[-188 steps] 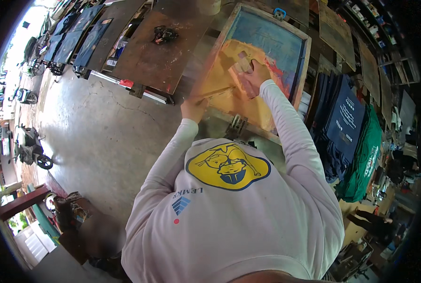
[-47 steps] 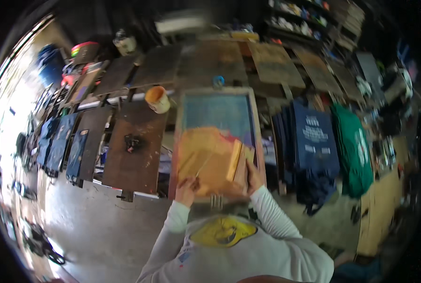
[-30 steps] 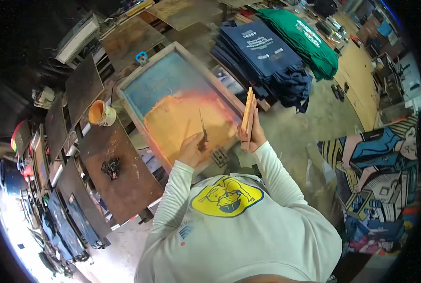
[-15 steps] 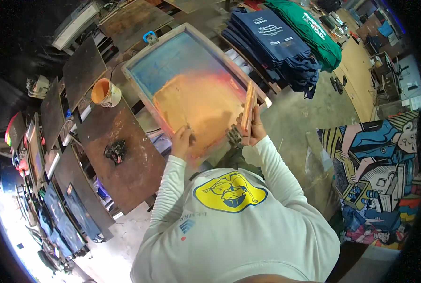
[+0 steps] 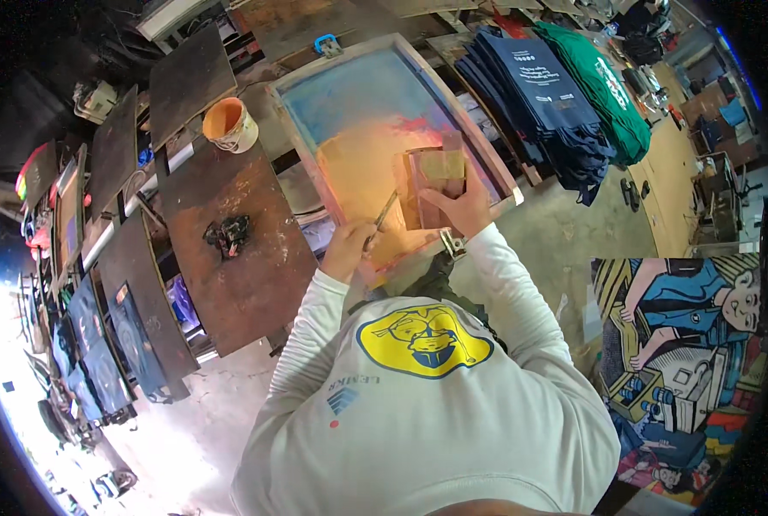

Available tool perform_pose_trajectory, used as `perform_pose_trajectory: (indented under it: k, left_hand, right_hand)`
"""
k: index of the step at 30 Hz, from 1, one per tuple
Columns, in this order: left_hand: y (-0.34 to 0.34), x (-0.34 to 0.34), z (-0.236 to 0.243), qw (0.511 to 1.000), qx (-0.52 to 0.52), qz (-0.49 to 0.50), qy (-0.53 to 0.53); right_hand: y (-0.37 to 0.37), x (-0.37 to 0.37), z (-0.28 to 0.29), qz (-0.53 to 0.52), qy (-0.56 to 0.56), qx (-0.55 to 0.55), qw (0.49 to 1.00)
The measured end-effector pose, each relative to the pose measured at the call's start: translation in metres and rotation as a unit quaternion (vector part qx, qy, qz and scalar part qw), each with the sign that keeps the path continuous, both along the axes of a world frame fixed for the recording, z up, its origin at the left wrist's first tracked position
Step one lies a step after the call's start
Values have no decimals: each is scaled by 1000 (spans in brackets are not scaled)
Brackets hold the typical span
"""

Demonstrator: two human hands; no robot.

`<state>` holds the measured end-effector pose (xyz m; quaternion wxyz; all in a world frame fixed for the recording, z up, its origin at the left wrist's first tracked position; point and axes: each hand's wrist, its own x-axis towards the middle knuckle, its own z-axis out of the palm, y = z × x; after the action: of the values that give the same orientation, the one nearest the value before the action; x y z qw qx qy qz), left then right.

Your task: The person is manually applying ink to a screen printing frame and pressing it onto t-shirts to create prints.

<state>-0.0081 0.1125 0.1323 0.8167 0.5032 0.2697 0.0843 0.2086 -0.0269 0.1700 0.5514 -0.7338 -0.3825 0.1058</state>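
A wooden-framed printing screen (image 5: 500,168) lies tilted in front of me, its mesh blue at the far end and smeared orange nearer me. My right hand (image 5: 463,211) grips a wide squeegee (image 5: 440,166) by its wooden body, over the right part of the mesh. A thin, stick-like tool (image 5: 386,209) is pinched in my left hand (image 5: 349,247) by the screen's near left corner, its tip pointing toward the squeegee. Whether that tip touches the mesh or the squeegee I cannot tell. Just below my right hand is a metal clamp (image 5: 452,243) at the near edge.
On the left, an orange-stained bucket (image 5: 231,125) and a crumpled black lump (image 5: 227,234) rest on a brown board (image 5: 229,284). Dark blue bags (image 5: 538,95) and green ones (image 5: 603,103) are stacked at the right. A blue-handled clamp (image 5: 327,45) is at the screen's far edge.
The squeegee has turned from edge-on to broad side up and moved left over the mesh. The thin tool now shows in my left hand. The whole view has shifted.
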Motion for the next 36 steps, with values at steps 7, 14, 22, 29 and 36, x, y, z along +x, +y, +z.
perform_pose_trajectory:
  k: [7,14,22,29,36]
  left_hand:
    - [14,-23,8,994,-100,29,-11]
    - [24,-39,-12,970,-233,58,-33]
    - [19,-47,-31,988,-82,96,87]
    - [19,-60,-59,976,-181,120,30]
    - [19,-61,-50,917,-268,268,-125]
  right_hand:
    - [12,19,-20,-161,11,-37,986]
    - [1,25,-67,-140,268,59,952]
    - [-11,15,-92,-82,319,28,944]
    - [-18,-18,-114,-52,272,-67,959]
    - [-49,-33,-106,-11,249,-126,960]
